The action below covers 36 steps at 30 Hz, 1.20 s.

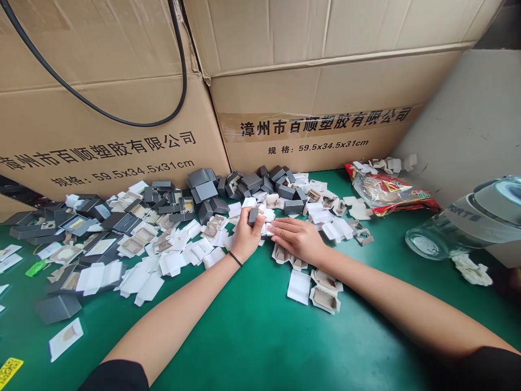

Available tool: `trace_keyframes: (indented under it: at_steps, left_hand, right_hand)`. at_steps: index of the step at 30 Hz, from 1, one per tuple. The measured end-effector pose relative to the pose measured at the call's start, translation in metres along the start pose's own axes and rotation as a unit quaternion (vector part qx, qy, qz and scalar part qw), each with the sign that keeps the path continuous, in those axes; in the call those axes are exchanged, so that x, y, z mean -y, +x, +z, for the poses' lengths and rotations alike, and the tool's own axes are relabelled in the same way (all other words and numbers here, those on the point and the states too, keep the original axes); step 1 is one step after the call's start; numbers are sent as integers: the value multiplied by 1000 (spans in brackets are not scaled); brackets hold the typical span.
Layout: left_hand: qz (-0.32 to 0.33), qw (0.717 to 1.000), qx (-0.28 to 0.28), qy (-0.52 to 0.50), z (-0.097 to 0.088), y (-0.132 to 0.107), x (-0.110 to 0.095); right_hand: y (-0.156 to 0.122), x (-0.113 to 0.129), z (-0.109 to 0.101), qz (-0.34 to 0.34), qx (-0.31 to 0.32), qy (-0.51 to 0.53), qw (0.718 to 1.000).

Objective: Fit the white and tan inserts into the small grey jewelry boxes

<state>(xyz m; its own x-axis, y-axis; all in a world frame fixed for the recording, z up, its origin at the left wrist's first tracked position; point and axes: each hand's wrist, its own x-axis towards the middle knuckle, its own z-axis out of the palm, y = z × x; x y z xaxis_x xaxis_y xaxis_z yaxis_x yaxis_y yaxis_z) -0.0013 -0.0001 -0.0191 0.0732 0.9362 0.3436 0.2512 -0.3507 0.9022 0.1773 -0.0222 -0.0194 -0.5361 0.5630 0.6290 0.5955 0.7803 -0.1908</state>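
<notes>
My left hand [246, 237] is closed around a small dark grey box [253, 216], whose end shows between thumb and fingers. Close beside it, my right hand [300, 239] reaches in with its fingers stretched out. Its fingertips touch white folded card pieces [268, 222], and I cannot make out anything gripped in it. Around both hands lie loose white and grey-brown card inserts [174, 247]. Behind them is a heap of dark grey small boxes [252, 182]. More card inserts [324, 296] rest on the green tabletop [244, 326] near my right wrist.
Two large cardboard cartons [321, 98] stand along the back, with a black cable [122, 120] hanging before the left one. At right are a red-edged plastic bag [391, 193], a clear bottle [459, 228] lying over, and a crumpled tissue [472, 270]. More dark boxes [59, 308] are at left.
</notes>
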Motion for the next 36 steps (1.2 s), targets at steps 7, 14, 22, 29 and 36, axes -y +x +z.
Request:
trace_keyframes:
  at_steps: [7, 14, 22, 29, 36]
  left_hand:
    - [-22, 1000, -7, -6, 1, -1, -1]
    - [-18, 1000, 0, 8, 0, -2, -4]
    - [2, 1000, 7, 8, -1, -3, -5]
    - [16, 1000, 3, -3, -1, -3, -9]
    - [5, 1000, -10, -3, -2, 2, -10]
  right_hand:
    - [2, -1, -4, -38, 22, -29, 999]
    - [6, 2, -5, -99, 30, -70, 992]
    - [6, 1, -3, -81, 25, 0, 996]
    - [5, 3, -1, -47, 25, 29, 998]
    - [4, 3, -4, 2, 23, 4, 1000]
